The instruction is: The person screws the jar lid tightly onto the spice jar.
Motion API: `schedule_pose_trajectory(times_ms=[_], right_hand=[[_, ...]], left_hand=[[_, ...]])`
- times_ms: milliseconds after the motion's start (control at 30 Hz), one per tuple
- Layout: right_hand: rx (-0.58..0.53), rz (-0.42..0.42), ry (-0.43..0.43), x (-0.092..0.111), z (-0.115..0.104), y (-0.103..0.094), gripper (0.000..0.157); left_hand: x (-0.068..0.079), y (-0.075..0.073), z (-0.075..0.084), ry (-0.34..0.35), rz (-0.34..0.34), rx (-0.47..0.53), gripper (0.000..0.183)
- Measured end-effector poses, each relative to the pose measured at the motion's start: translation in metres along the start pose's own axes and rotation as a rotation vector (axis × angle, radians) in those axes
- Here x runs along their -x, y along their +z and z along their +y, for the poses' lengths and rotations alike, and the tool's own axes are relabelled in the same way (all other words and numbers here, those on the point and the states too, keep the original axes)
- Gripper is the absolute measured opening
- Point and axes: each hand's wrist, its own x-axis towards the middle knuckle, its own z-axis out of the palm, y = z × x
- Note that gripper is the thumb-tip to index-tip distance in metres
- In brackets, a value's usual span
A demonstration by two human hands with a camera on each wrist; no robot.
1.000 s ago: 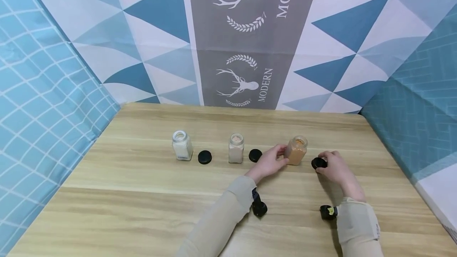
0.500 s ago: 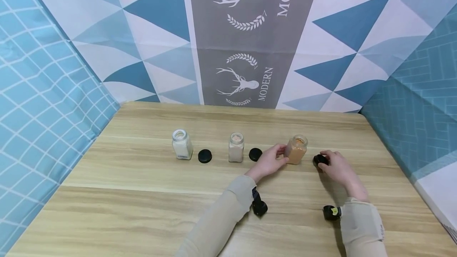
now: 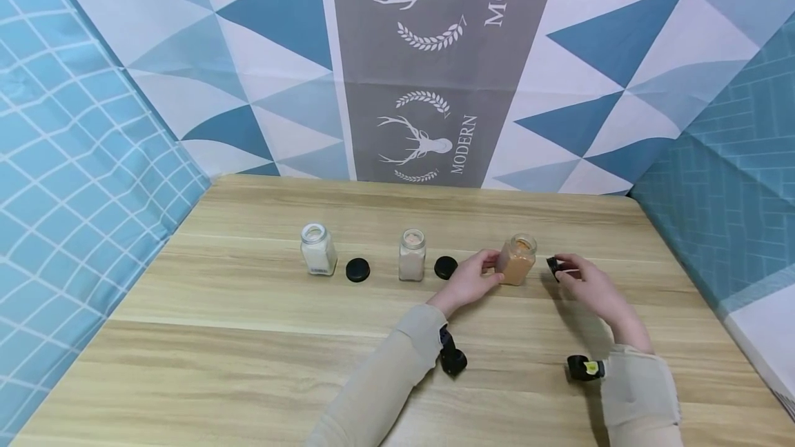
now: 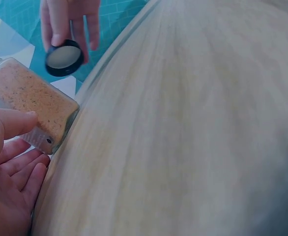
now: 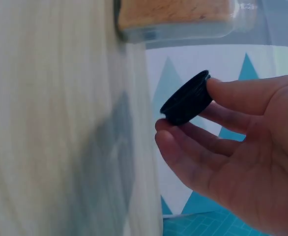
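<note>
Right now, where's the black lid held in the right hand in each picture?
Head: black lid right of centre, below mid-height.
Left wrist: black lid upper left, pale inside showing.
Right wrist: black lid just above and right of centre.
Shared landmark: orange-filled jar, in all three.

Open jar (image 3: 517, 269), probably glass; tilted lid (image 5: 187, 101)

Reads bright and even in the head view, with a soft shadow below the right hand (image 3: 593, 292) and a pale sheen on the tabletop (image 3: 217, 371) near the bottom edge. Turns dimmer, bluish and hazy in both wrist views. Bows the tabletop's edge in the left wrist view, blurring darkly at lower right. Throws a broad, fuzzy shadow in the right wrist view.
</note>
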Motion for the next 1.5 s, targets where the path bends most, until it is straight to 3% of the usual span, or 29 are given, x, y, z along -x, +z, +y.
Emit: schedule_pose_trajectory(times_ms=[467, 667, 1000, 1500], right_hand=[[-0.206, 0.055, -0.046, 0.0, -0.011, -0.008, 0.052], [-0.29, 0.078, -0.103, 0.0, -0.014, -0.008, 0.051], [-0.319, 0.134, -0.141, -0.003, -0.022, -0.007, 0.05], [-0.298, 0.257, -0.076, -0.008, -0.03, -0.001, 0.05]], left_hand=[[0.001, 0.001, -0.001, 0.007, 0.003, 0.018, 0.041], [0.0, 0.001, -0.002, 0.005, -0.002, 0.03, 0.042], [0.0, -0.001, -0.001, 0.008, 0.001, 0.051, 0.042], [-0.001, 0.001, -0.003, 0.019, 0.008, 0.046, 0.04]])
